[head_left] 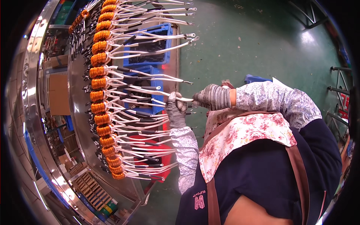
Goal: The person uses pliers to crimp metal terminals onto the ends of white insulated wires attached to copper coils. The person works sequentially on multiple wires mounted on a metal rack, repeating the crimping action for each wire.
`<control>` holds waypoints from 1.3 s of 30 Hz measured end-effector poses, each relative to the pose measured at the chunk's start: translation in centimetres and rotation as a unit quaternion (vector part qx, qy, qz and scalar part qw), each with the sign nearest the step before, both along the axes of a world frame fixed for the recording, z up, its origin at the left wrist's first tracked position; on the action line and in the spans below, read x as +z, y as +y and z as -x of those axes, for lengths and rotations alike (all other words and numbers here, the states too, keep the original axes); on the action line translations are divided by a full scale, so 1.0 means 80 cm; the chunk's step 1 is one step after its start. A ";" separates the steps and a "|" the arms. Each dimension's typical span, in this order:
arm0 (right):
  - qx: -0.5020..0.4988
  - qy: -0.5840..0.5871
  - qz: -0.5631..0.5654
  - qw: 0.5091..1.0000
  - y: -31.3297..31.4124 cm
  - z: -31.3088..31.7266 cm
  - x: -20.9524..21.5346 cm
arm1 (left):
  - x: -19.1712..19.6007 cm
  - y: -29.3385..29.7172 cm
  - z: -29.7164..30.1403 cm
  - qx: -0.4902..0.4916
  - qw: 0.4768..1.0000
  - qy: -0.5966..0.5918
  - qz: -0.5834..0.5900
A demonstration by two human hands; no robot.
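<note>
A long row of orange copper-wound ring coils [98, 82] runs along the metal bench, with white leads stretching to the right. Many leads carry black sleeves [144, 100], and several end in metal ring lugs [188, 82]. My left hand [176, 108], in a grey knit glove, is closed around a white lead [185, 99] beyond the bench's near edge. On the same lead's end, my right hand [214, 96], gloved alike, pinches with its fingers. The lug at that end is hidden by the right glove. Other leads lie beside and below my left hand.
Two blue bins [167, 56] stand beneath the leads, the upper one holding dark parts. Lower down is a red bin [165, 170]. Left of the coils lie many black-tipped leads [77, 37]. A cardboard sheet [59, 93] and a wooden pallet [92, 189] are farther left. Metal racks [339, 88] stand at right.
</note>
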State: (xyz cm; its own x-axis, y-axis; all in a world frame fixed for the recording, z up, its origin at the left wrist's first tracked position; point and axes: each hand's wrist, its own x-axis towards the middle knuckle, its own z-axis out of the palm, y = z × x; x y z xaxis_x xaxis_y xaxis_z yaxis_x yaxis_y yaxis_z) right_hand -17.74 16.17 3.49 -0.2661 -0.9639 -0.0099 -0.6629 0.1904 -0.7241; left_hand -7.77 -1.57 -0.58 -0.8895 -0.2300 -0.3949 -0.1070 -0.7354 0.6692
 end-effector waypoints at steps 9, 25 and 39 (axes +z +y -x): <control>-0.082 -0.852 -0.121 0.503 -0.016 -0.004 -0.030 | -0.003 0.003 0.001 0.020 1.000 0.011 -0.018; 0.057 -0.928 -0.056 0.364 -0.032 -0.002 -0.024 | 0.000 0.007 0.009 -0.002 0.986 0.035 -0.164; -0.139 0.093 -0.069 0.984 -0.015 -0.006 -0.012 | -0.001 0.009 0.026 0.042 0.999 -0.014 -0.030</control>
